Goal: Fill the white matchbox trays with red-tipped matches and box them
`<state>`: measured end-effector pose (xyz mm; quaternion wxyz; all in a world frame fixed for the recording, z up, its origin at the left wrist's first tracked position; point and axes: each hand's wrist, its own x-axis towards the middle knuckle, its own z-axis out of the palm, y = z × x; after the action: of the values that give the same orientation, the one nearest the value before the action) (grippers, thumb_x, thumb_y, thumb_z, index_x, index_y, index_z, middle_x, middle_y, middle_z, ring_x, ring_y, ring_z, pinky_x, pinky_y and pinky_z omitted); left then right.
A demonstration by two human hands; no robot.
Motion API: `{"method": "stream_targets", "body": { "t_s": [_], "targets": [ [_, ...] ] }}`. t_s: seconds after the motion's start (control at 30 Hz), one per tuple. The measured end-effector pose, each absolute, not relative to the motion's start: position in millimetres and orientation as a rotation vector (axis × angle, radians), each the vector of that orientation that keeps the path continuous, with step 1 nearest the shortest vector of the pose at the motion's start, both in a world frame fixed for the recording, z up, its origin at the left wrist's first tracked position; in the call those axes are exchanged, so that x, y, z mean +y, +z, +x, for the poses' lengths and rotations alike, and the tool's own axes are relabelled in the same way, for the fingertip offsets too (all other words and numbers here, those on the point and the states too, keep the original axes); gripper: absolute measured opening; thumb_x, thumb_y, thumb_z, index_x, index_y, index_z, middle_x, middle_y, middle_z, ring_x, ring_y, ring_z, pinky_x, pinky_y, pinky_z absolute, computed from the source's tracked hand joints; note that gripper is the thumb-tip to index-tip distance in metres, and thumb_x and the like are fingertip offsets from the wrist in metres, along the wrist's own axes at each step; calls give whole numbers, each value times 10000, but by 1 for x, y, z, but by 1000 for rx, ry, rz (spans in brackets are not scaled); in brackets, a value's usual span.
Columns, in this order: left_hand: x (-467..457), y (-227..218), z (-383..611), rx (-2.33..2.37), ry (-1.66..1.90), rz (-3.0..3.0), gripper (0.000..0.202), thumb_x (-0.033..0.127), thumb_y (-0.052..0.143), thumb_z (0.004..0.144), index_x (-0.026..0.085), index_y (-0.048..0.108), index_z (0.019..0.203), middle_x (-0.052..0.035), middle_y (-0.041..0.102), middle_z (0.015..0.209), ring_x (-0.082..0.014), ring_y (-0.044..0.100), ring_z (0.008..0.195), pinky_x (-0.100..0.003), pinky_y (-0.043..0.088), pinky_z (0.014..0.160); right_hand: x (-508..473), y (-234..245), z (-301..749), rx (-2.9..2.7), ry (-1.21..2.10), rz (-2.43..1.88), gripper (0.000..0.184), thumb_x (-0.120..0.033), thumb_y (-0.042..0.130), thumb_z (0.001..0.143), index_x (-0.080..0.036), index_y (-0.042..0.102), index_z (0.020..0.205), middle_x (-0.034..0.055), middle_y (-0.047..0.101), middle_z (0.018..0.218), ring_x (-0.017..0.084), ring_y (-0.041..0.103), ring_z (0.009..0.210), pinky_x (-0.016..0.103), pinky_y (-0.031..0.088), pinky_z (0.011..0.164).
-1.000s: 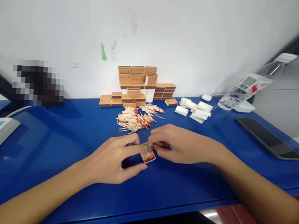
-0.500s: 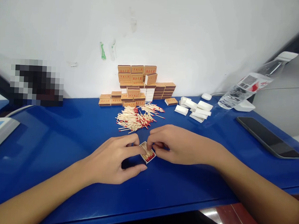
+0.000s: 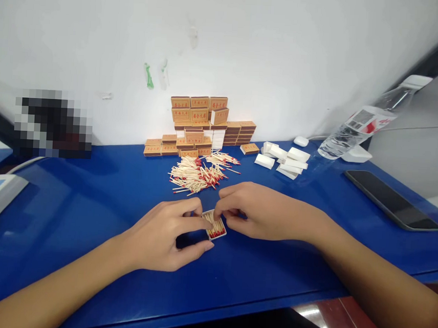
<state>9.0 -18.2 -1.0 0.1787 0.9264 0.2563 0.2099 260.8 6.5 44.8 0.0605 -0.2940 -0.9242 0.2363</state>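
Note:
A small white matchbox tray [image 3: 218, 236] lies on the blue table, full of matches [image 3: 215, 228] whose red heads point toward me. My left hand [image 3: 171, 232] is on its left side: the index finger reaches over the matches, with the thumb stretched apart below. From the right, my right hand [image 3: 251, 212] has curled fingers at the tray, its index fingertip inside the upper right edge and the thumb outside. Part of the tray is hidden by my fingers. Beyond my hands spreads a pile of loose matches [image 3: 194, 175].
Orange matchboxes [image 3: 199, 116] are stacked against the wall. Right of them lie several white empty trays [image 3: 294, 164] and a single matchbox [image 3: 249, 149]. A tilted water bottle [image 3: 368, 124], a phone [image 3: 391, 200] and a white earbud case [image 3: 301, 141] are farther right. At far left sits a white device [image 3: 7, 197].
The tray has turned slightly on the table, so its near edge now lies more level. Both hands stay at it, with only small finger shifts.

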Motion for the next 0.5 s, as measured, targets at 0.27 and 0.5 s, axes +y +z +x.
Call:
{"method": "stream_targets", "body": {
  "t_s": [0.27, 0.5],
  "targets": [
    [-18, -1, 10, 710, 678, 2631, 189, 280, 667, 989, 250, 756, 1152, -27, 606, 918, -147, 601, 748, -287, 490, 685, 6, 41, 260, -2786, 785, -817, 321, -6, 584, 898, -212, 816, 979, 28, 723, 864, 167, 620, 837, 283, 430, 766],
    [-17, -4, 9, 746, 650, 2662, 224, 297, 670, 994, 272, 736, 1206, -18, 608, 915, -148, 599, 733, -294, 486, 678, 7, 42, 261, -2774, 736, -861, 252, -3, 596, 873, -183, 771, 854, 9, 664, 777, 152, 571, 757, 280, 402, 713]
  ]
}}
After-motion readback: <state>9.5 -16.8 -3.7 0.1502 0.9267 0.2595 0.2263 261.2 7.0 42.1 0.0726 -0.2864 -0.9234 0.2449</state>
